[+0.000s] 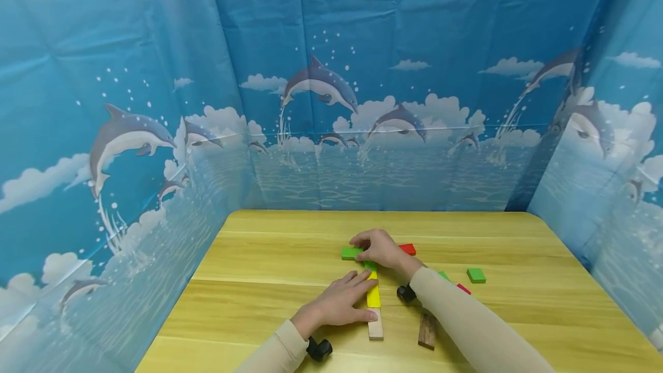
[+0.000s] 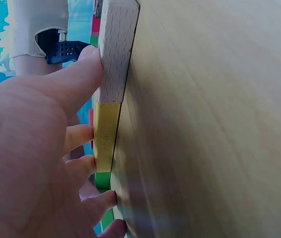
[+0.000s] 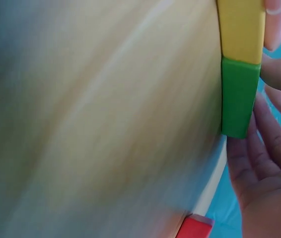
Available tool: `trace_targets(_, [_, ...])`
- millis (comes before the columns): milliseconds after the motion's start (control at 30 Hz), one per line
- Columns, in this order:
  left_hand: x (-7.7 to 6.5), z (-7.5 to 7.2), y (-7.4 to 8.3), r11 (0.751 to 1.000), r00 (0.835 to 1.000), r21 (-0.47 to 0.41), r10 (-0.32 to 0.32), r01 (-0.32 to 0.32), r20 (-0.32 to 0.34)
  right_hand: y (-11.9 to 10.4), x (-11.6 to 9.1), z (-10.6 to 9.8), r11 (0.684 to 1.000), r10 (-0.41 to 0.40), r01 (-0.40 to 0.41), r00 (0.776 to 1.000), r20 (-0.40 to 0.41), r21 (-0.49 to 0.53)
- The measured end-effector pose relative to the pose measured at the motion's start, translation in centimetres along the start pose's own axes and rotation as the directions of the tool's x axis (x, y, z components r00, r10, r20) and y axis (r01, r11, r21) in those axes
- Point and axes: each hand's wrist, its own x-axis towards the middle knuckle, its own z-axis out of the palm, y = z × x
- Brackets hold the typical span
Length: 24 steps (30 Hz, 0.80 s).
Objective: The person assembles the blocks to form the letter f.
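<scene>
A row of wooden blocks runs away from me: a pale wood block (image 1: 375,331), a yellow block (image 1: 373,297), then a green block (image 3: 241,99). Crosswise at the far end lies another green block (image 1: 349,254). My left hand (image 1: 339,299) rests along the row, fingers spread, its thumb touching the pale block (image 2: 116,49) and its fingertips at the yellow block (image 2: 105,136). At the far end my right hand (image 1: 382,249) pinches the crosswise green block between thumb and fingers, covering its right part. In the right wrist view, fingers reach close beside the row's green block.
A red block (image 1: 407,248) lies just beyond the right hand. Farther right are a loose green block (image 1: 476,275) and a pinkish-red block (image 1: 463,289), partly behind the sleeve. A dark brown block (image 1: 427,332) lies near the right forearm. A dolphin-print curtain (image 1: 321,177) surrounds the table (image 1: 248,269).
</scene>
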Motion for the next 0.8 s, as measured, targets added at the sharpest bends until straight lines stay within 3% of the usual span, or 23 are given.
trace_targets(367, [-0.41,0.11,0.09,1.000,1.000,-0.009,-0.001,0.001,0.003,-0.43,-0.65,0.15,0.999,0.049,-0.049,0.998,0.026,-0.003])
trace_targets(800, [-0.20,0.19,-0.09,1.000,1.000,-0.003,0.008,-0.008,0.005,-0.57,-1.07,0.17,0.999,0.043,-0.043,0.999,0.019,-0.014])
